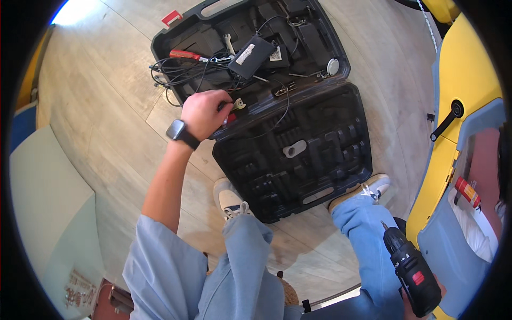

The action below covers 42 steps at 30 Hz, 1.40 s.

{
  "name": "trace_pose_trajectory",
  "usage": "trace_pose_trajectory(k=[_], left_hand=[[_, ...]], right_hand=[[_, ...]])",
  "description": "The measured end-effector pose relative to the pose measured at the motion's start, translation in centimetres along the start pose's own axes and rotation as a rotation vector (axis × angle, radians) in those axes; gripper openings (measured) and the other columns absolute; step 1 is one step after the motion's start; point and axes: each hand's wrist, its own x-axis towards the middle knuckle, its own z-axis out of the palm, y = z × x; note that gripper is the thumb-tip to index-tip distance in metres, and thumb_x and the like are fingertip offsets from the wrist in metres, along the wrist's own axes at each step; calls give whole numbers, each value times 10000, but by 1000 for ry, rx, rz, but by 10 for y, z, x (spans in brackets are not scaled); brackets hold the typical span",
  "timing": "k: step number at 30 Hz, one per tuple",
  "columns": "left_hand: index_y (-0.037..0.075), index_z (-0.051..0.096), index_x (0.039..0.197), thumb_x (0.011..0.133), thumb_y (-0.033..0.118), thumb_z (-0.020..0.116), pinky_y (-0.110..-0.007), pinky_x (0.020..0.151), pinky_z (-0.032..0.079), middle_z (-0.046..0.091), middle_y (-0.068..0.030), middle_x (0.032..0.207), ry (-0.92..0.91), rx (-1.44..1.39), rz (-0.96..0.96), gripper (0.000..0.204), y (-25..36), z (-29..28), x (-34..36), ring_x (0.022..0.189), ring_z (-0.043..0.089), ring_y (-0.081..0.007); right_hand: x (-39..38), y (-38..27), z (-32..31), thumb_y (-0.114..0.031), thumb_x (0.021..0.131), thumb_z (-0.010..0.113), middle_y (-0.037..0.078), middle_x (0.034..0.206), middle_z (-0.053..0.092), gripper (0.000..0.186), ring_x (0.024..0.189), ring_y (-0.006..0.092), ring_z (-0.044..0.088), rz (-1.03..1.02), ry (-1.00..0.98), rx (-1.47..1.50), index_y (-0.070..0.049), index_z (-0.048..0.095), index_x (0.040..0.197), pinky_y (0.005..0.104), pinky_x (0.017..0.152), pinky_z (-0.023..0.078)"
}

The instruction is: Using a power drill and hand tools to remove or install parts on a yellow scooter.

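Observation:
My left hand point(205, 113), with a dark watch on its wrist, reaches into the open black tool case point(292, 176) near its hinge. Its fingers are curled closed. The silver open jaw of a wrench point(239, 104) shows beside the fingertips, and a red piece point(230, 119) sits just below them. What the fingers grip is hidden. At the lower right, my right hand point(440, 287) is closed round the grip of a black cordless drill point(413, 272). A thin bit points up from its chuck. Most of that hand is behind the drill.
The case's far half holds a black power adapter point(252, 57), tangled cables point(178, 74), a red-handled screwdriver point(185, 54), another wrench point(229, 44) and a round white disc point(333, 66). A grey oval piece point(295, 149) lies in the near half. A yellow-grey machine point(448, 69) stands at right.

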Motion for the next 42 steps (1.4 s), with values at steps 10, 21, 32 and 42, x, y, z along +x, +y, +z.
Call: trace_pose_trajectory(k=[10, 21, 32, 42], left_hand=[[34, 457, 903, 826, 135, 473, -382, 821, 440, 511, -128, 916, -261, -2420, -210, 129, 95, 6, -39, 891, 500, -260], [-103, 227, 1409, 872, 257, 325, -453, 1137, 235, 198, -297, 1477, -299, -2568, -259, 654, 127, -31, -41, 1382, 223, -404], [-73, 166, 1438, 878, 404, 396, -447, 1150, 177, 119, -296, 1498, -331, -2538, -119, 771, 141, -39, -51, 1407, 141, -396], [-71, 158, 1440, 889, 366, 376, -464, 1146, 191, 109, -299, 1497, -361, -2538, -158, 736, 141, -39, -61, 1403, 154, -399]], right_hand=[[-5, 10, 1, -323, 694, 821, 144, 1008, 626, 540, 947, 347, 541, -76, 2, -7, -13, 621, 1089, 414, 863, 388], [-3, -6, -9, -311, 679, 820, 157, 1076, 603, 646, 969, 345, 528, -55, -142, 9, -7, 568, 1191, 400, 866, 380], [-8, 3, -3, -310, 686, 822, 166, 1075, 590, 638, 987, 345, 527, -99, -70, 83, 12, 549, 1164, 415, 885, 379], [1, -14, -2, -214, 700, 782, 159, 846, 647, 434, 741, 307, 602, -154, -104, 126, 26, 623, 1024, 390, 720, 468]])
